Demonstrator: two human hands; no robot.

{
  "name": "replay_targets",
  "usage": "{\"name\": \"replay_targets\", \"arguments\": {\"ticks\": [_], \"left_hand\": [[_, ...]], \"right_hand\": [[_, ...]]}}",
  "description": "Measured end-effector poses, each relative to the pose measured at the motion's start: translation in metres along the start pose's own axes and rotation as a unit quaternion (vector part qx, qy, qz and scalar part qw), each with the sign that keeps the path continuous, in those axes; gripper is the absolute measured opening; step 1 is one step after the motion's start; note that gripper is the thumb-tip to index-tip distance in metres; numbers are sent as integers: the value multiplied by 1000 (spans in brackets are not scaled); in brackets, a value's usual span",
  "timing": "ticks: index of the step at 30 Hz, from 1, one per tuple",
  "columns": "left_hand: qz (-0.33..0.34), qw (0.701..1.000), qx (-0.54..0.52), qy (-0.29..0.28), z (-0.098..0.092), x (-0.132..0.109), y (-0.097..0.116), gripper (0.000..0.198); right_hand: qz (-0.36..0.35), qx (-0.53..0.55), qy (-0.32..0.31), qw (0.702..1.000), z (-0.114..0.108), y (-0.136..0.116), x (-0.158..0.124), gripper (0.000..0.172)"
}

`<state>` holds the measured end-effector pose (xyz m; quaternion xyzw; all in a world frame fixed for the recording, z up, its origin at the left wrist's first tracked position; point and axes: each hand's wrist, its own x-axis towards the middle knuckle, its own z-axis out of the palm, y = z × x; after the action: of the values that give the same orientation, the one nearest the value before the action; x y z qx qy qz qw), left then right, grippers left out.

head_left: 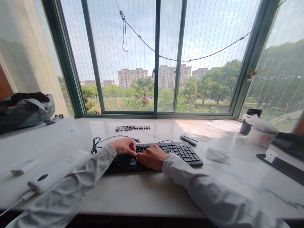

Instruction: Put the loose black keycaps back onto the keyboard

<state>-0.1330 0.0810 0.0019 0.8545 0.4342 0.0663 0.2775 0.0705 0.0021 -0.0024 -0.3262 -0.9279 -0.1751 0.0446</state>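
A black keyboard (pixel 187 153) lies on the pale marble counter, its number pad end showing to the right. Over its left half, my left hand (pixel 123 146) has thumb and finger pressed together. My right hand (pixel 153 157) meets it there, fingers curled, fingertips nearly touching the left ones. Whatever is between the fingertips is too small or hidden to tell. Several loose black keycaps (pixel 132 128) are laid out in rows behind the keyboard. Part of the keyboard under my hands looks stripped of keycaps, though the hands cover much of it.
A coiled cable with a USB plug (pixel 137 140) lies behind my left hand. To the right are pens (pixel 188 140), a crumpled plastic bag (pixel 218 155), a phone (pixel 283 167) and a tub (pixel 262 134). At left stand a white power bank (pixel 59 171) and a headset (pixel 26 109) on a box.
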Motion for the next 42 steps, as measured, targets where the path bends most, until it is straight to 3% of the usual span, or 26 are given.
{"name": "replay_targets", "arguments": {"ticks": [9, 16, 20, 24, 28, 32, 37, 42], "left_hand": [[-64, 992, 106, 26, -1, -1, 3, 35], [-39, 997, 65, 13, -3, 1, -5, 38], [-24, 999, 37, 12, -6, 1, -9, 43], [-49, 995, 17, 89, -14, 2, -20, 50], [-133, 967, 49, 210, -26, -1, -35, 53], [-252, 909, 160, 290, -32, -9, -46, 47], [-359, 853, 262, 272, -31, -17, -47, 39], [-371, 850, 264, 264, -31, -18, -43, 40]], "right_hand": [[-29, -20, 12, 999, 1, 1, 2, 39], [-7, -7, 5, 1000, -1, -1, 2, 39], [10, 22, 35, 999, 3, 3, 0, 43], [39, 88, 80, 992, 6, 4, -3, 38], [49, 116, 58, 990, 6, 3, -4, 42], [57, 124, 46, 990, 8, 4, -4, 43], [74, 116, 58, 989, 7, 13, -7, 49], [79, 83, 24, 993, 4, 17, -10, 89]]}}
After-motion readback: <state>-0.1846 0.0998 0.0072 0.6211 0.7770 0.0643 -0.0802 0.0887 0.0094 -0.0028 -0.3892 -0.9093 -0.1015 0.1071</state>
